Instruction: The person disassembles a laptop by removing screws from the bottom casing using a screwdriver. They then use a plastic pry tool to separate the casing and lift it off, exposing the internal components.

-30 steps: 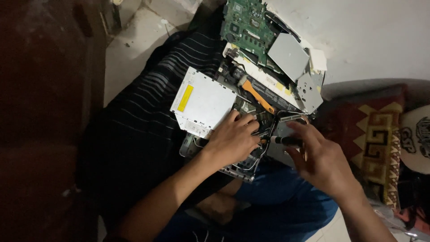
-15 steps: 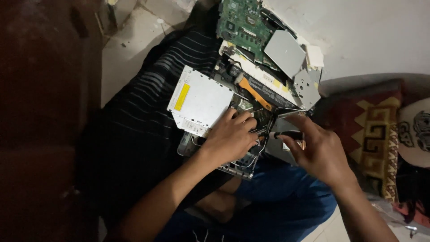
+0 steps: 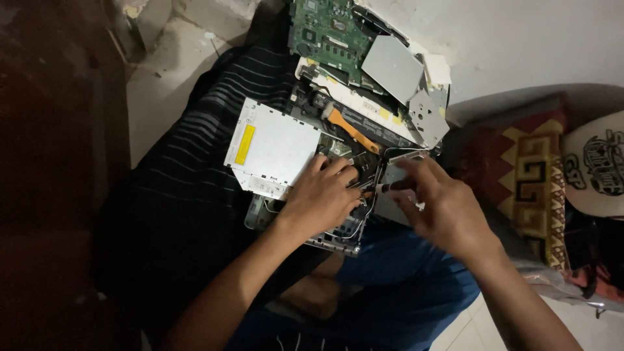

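Head view: right hand (image 3: 448, 211) pinches a slim screwdriver (image 3: 392, 187); left hand (image 3: 322, 198) lies flat, grip open, on bare metal chassis (image 3: 338, 237).

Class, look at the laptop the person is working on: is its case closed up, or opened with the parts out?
Opened. The laptop chassis shows bare internals; a green circuit board and a silver optical drive lie outside it.

The person's arms are bare from the hands up to the picture's lower edge, with no sleeves, watch, rings or gloves showing on the left hand (image 3: 322, 198) or right hand (image 3: 439, 208). Blue shorts (image 3: 396, 296) cover the lap, and a bare knee (image 3: 318, 296) shows beneath.
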